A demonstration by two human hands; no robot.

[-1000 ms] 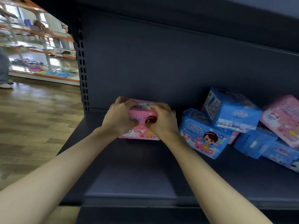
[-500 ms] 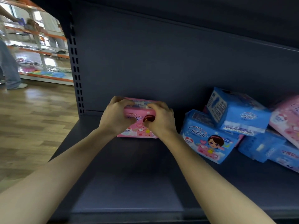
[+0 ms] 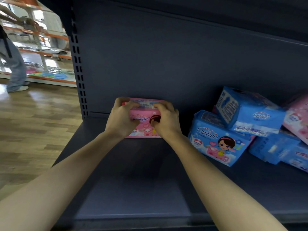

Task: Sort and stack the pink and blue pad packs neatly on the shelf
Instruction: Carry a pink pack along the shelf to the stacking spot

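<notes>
Both hands hold a pink pad pack (image 3: pixel 144 121) upright near the back left of the dark shelf (image 3: pixel 133 194), left hand (image 3: pixel 120 120) and right hand (image 3: pixel 166 121) curled over its ends, long axis running left to right; the jumbled blue packs (image 3: pixel 246 120) lie just right, nearer the right hand.

At the centre, the pink pack (image 3: pixel 143 124) is showing a heart and a dark red disc. Right of it, the blue pack (image 3: pixel 216 144) is displaying a cartoon girl on pink. The shelf (image 3: pixel 133 189) is looking dark slate, and the floor (image 3: pixel 33 130) at left is showing brown planks.
</notes>
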